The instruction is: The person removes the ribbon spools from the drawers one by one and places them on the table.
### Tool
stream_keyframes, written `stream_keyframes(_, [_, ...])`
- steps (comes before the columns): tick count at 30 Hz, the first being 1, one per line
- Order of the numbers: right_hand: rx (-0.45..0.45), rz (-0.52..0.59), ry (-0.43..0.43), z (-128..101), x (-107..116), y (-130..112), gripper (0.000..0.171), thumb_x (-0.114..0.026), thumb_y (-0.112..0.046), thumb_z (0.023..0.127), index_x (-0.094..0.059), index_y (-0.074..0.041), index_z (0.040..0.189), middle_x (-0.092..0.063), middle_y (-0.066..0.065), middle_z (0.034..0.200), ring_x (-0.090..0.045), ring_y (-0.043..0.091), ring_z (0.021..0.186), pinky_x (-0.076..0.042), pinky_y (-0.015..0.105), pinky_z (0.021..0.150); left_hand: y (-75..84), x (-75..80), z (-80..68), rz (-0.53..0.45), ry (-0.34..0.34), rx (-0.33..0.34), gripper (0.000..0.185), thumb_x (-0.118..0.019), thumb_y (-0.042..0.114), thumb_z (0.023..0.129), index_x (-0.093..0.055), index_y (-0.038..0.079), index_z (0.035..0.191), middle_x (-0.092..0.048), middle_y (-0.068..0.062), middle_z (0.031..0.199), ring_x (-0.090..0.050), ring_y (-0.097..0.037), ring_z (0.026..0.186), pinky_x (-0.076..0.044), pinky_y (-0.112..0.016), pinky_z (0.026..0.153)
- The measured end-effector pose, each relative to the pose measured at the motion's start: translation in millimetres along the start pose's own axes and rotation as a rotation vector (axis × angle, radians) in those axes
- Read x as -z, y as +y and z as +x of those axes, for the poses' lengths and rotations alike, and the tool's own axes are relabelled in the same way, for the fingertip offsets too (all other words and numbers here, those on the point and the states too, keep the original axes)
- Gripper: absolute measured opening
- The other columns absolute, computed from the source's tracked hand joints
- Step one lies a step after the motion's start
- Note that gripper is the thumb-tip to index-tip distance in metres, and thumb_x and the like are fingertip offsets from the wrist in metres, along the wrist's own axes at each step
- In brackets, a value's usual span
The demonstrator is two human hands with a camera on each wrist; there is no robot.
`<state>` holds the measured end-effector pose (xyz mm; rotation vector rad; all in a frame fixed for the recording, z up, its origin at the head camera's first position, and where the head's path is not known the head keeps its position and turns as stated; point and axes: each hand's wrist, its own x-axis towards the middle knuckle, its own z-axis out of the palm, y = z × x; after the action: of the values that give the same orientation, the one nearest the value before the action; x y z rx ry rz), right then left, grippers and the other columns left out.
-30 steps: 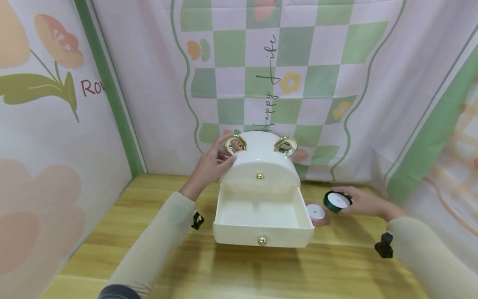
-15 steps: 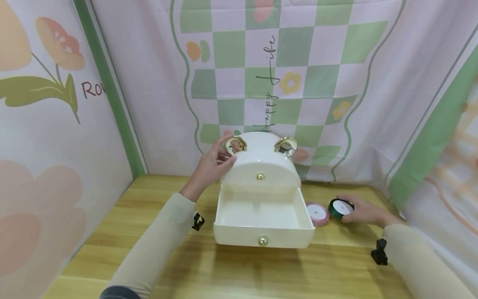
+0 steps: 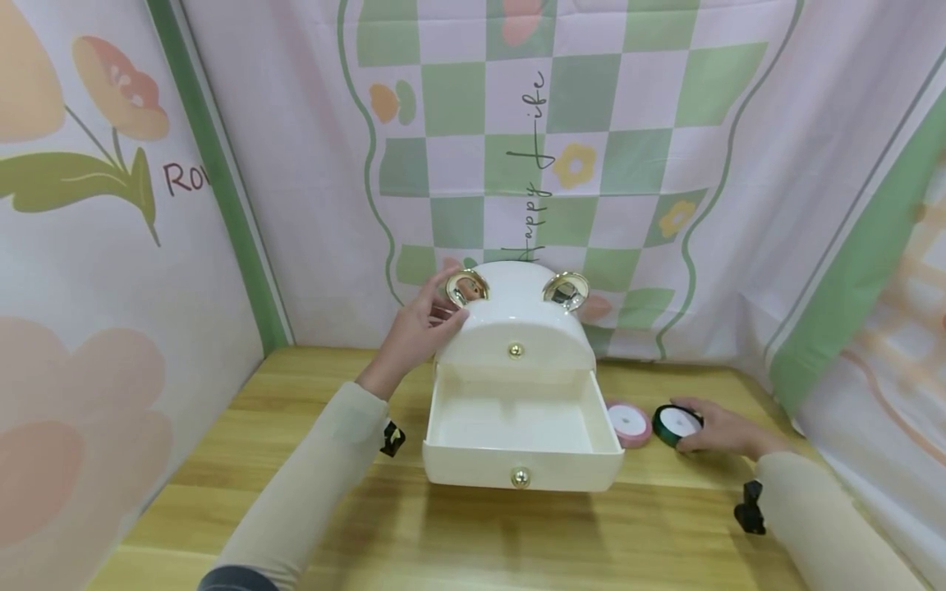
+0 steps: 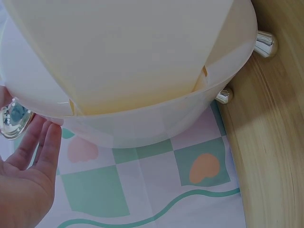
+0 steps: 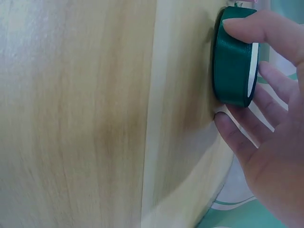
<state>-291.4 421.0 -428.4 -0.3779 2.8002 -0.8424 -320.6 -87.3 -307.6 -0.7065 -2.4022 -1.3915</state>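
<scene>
Between the thumb and fingers (image 5: 247,29) of the right hand (image 3: 720,430) sits a green ribbon roll (image 3: 676,423), pinched at its rim while it lies flat on the wooden table (image 3: 473,542); the wrist view shows the thumb on one side of the spool, the other fingers curled round the far side, and the spool's lower face against the wood. Just beside it, toward the box, lies a pink ribbon roll (image 3: 630,422), untouched and close to the drawer's right corner. Across the table, the fingers (image 4: 45,142) of the left hand (image 3: 417,328) lie straight and relaxed against the rounded upper left side of the white storage box (image 3: 515,324), next to its left gold ear (image 3: 466,286), steadying it rather than gripping. From the box the bottom drawer (image 3: 521,435) stands pulled fully out toward the person, its gold knob (image 3: 521,475) facing forward and its inside bare. Judging from this, the opening is done and the box is braced, but neither roll has gone in: the green one is grasped yet not lifted, the pink one waits, and the drawer remains to be shut.
</scene>
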Motion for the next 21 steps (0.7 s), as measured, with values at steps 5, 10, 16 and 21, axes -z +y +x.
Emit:
stream_keyframes(5, [-0.016, -0.002, -0.011, -1.3, 0.1, -2.2, 0.089, -0.082, -0.022, 0.081, -0.034, 0.012, 0.147, -0.035, 0.043, 0.141, -0.041, 0.055, 0.123, -0.041, 0.062, 0.093, -0.1, -0.5, 0.2, 0.002, 0.001, 0.003, 0.067, -0.065, 0.036, 0.099, -0.028, 0.052, 0.151, -0.064, -0.001, 0.109, -0.064, -0.017, 0.099, -0.055, -0.033, 0.089])
stream_keyframes(10, [0.012, -0.005, -0.019, -2.9, 2.5, -4.8, 0.088, -0.081, -0.023, 0.082, -0.033, 0.013, 0.146, -0.035, 0.045, 0.14, -0.042, 0.056, 0.123, -0.043, 0.06, 0.091, 0.3, -0.7, -0.2, 0.003, 0.001, 0.004, 0.067, -0.065, 0.036, 0.099, -0.028, 0.052, 0.151, -0.063, -0.001, 0.109, -0.064, -0.017, 0.099, -0.055, -0.033, 0.089])
stream_keyframes(16, [0.089, -0.041, -0.02, -4.4, 12.0, -14.1, 0.084, -0.08, -0.025, 0.085, -0.036, 0.013, 0.146, -0.035, 0.044, 0.141, -0.039, 0.065, 0.121, -0.045, 0.068, 0.087, 0.8, -0.1, -0.7, -0.001, -0.001, 0.003, 0.066, -0.065, 0.036, 0.099, -0.028, 0.052, 0.152, -0.063, -0.001, 0.109, -0.064, -0.018, 0.1, -0.055, -0.034, 0.09])
stream_keyframes(21, [0.11, -0.036, -0.05, -8.7, 23.6, -30.6, 0.08, -0.076, -0.024, 0.088, -0.034, 0.011, 0.147, -0.033, 0.041, 0.146, -0.035, 0.066, 0.124, -0.044, 0.072, 0.087, 1.7, 0.3, -1.1, 0.002, -0.001, -0.003, 0.066, -0.065, 0.036, 0.099, -0.027, 0.052, 0.152, -0.063, -0.001, 0.109, -0.063, -0.017, 0.1, -0.054, -0.034, 0.09])
